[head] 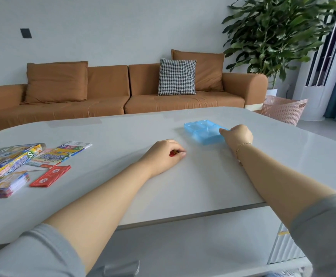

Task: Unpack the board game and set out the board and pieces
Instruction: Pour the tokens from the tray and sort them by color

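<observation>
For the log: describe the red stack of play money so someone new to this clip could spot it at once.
Start at the pale table in front of the brown sofa and look to its left end, where the game contents lie. The red stack of play money lies nearest the table's middle, just right of the multicoloured card stack. It alone is plain red, with white ovals; its neighbours are multicoloured.
</observation>
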